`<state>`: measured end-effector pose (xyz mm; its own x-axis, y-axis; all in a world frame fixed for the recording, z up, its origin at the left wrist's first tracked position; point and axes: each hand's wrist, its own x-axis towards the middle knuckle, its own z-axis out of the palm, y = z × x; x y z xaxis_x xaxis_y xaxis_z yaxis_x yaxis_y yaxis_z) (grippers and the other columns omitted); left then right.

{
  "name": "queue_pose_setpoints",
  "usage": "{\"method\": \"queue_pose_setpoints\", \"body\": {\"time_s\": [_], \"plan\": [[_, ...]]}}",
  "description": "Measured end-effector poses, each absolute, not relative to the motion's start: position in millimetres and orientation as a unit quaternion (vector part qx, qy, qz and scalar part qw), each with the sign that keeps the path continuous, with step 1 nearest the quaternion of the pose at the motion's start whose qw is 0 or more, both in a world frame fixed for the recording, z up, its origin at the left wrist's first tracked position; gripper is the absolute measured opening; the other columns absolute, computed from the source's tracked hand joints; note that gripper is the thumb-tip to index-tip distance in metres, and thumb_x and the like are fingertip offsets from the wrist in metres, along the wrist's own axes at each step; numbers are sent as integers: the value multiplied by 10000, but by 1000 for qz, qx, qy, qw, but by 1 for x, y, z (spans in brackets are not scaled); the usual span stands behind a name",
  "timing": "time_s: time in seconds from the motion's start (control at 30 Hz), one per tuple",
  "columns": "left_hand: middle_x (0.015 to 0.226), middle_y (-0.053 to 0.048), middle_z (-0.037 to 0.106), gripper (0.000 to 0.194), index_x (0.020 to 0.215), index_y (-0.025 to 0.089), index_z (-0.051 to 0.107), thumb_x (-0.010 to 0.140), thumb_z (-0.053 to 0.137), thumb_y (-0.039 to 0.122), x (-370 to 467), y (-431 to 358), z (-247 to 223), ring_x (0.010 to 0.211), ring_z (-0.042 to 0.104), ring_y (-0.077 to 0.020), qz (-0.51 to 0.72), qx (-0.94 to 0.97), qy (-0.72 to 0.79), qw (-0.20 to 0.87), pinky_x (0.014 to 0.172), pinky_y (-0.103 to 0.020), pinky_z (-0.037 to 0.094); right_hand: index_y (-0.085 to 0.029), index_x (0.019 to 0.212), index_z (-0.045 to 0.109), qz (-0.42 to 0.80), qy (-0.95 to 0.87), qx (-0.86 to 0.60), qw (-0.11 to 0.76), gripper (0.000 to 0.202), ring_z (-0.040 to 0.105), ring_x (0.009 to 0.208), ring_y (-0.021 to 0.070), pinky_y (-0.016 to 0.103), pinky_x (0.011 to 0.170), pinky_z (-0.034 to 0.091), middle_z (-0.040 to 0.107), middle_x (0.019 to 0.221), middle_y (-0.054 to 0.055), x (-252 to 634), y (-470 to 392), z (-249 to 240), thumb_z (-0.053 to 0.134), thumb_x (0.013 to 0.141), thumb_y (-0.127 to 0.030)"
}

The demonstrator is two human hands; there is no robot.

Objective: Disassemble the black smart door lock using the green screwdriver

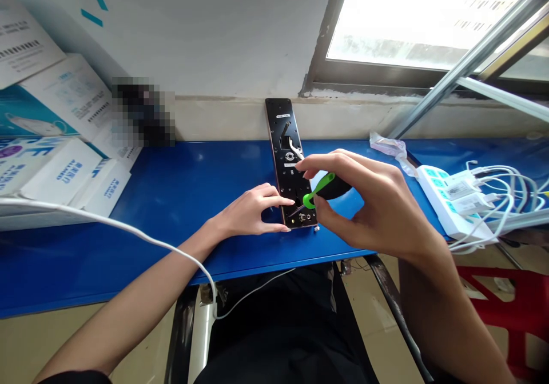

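My right hand (364, 201) grips a green-and-black screwdriver (318, 190) at the lower end of a black panel (290, 179). My left hand (253, 210) touches it, thumb and forefinger apart.

"What's under all this stuff?"
"A shiny blue table (210, 172). A long black panel (290, 174) sits on it."
"What's left of the panel?"
"A big pile of white boxes (64, 172)."
"And right of it?"
"Some crinkly plastic (388, 146), then a white power strip (437, 187), farther off."
"Anything close?"
"A tiny white bit (316, 229), just beside the panel's near end."
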<state>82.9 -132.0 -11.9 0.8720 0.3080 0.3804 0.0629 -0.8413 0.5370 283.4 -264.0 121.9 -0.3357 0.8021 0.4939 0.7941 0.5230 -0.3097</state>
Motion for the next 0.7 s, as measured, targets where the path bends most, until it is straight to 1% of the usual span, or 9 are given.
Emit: {"method": "queue_pose_setpoints", "body": {"time_s": [0.13, 0.17, 0.23, 0.27, 0.37, 0.43, 0.5, 0.6, 0.7], "plan": [[1084, -75, 663, 480, 1274, 247, 685, 862, 781, 475, 83, -132, -12, 1022, 618, -248, 233, 929, 100, 269, 900, -412, 545, -224, 1190, 659, -21, -813, -493, 310, 263, 647, 736, 128, 292, 641, 533, 730, 998, 26, 283, -262, 121, 683, 931, -263], [1085, -75, 664, 472, 1268, 249, 687, 864, 778, 474, 83, -132, -12, 1023, 619, -249, 233, 929, 100, 268, 903, -416, 544, -224, 1151, 671, -24, -814, -491, 310, 210, 634, 714, 117, 285, 629, 523, 727, 969, 20, 283, -261, 121, 674, 947, -275], [1093, -76, 666, 468, 1267, 249, 688, 864, 780, 468, 83, -132, -11, 1033, 620, -250, 236, 929, 98, 268, 917, -418, 542, -227, 1121, 679, -18, -816, -488, 310, 161, 624, 701, 107, 276, 628, 520, 724, 960, 13, 282, -261, 121, 649, 963, -241], [1097, -77, 667, 470, 1270, 248, 687, 863, 782, 464, 83, -132, -11, 1036, 619, -249, 236, 929, 97, 268, 920, -415, 540, -228, 1144, 675, -10, -816, -488, 311, 191, 633, 717, 110, 277, 637, 527, 728, 988, 16, 282, -261, 122, 640, 957, -208], [1092, -81, 665, 498, 1292, 235, 678, 862, 784, 464, 84, -132, -11, 1029, 615, -244, 232, 930, 98, 267, 910, -403, 541, -215, 1284, 626, 4, -815, -485, 318, 393, 683, 852, 150, 301, 726, 563, 732, 1130, 40, 282, -262, 122, 630, 901, -122], [1087, -83, 663, 511, 1303, 232, 674, 861, 785, 464, 84, -132, -11, 1023, 614, -242, 232, 930, 96, 267, 906, -401, 542, -196, 1332, 599, 0, -816, -481, 321, 467, 696, 934, 177, 322, 787, 573, 728, 1188, 57, 283, -263, 121, 642, 875, -114], [1087, -80, 663, 502, 1292, 237, 678, 858, 786, 465, 84, -132, -11, 1024, 615, -244, 235, 930, 94, 268, 912, -406, 542, -197, 1322, 608, -7, -815, -482, 321, 439, 697, 908, 176, 320, 750, 571, 737, 1157, 59, 283, -262, 121, 664, 888, -156], [1066, -74, 661, 486, 1273, 248, 685, 857, 783, 480, 84, -132, -12, 1014, 616, -249, 237, 930, 97, 264, 899, -413, 547, -209, 1252, 651, -12, -815, -482, 322, 315, 679, 806, 144, 290, 660, 548, 745, 1037, 39, 282, -261, 120, 678, 941, -247], [1096, -80, 662, 484, 1277, 246, 681, 863, 779, 477, 83, -132, -12, 1038, 615, -253, 237, 930, 97, 265, 917, -418, 542, -215, 1218, 664, -2, -814, -482, 323, 255, 660, 749, 114, 271, 661, 545, 741, 1008, 21, 281, -261, 120, 651, 963, -220]]}}
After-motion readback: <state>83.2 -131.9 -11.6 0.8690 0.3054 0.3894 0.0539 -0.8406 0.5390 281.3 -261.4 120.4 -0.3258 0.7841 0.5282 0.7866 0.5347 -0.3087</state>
